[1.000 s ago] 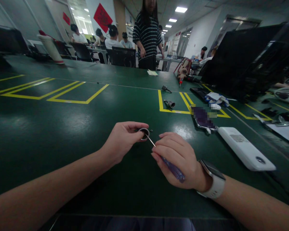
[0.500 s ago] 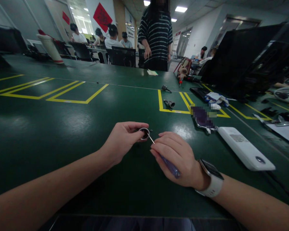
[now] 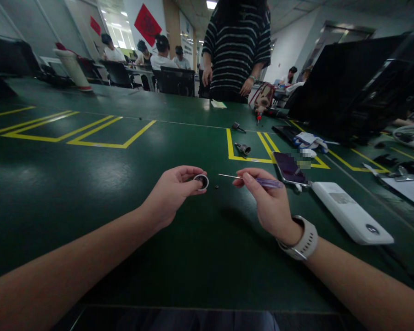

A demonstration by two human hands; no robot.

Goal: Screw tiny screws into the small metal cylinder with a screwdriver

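Note:
My left hand (image 3: 172, 191) is closed around a small round metal ring part (image 3: 201, 181), held just above the green table (image 3: 89, 184). My right hand (image 3: 267, 202) pinches a thin screwdriver with a purple handle (image 3: 258, 181), its shaft pointing left, level, with the tip a short way from the ring. A tiny dark screw (image 3: 216, 187) lies on the table between the two hands. A white watch sits on my right wrist.
A phone (image 3: 290, 168) and a white remote-like device (image 3: 350, 214) lie to the right. Two metal fittings (image 3: 243, 148) sit near yellow tape lines. White gloves (image 3: 308, 139) and black cases are at the far right. A person in a striped shirt (image 3: 238, 50) stands at the table's far edge.
My right hand lifted and drew the screwdriver out of the ring, swinging it to the right and level. The left hand raised the ring slightly. The striped-shirt person walked closer.

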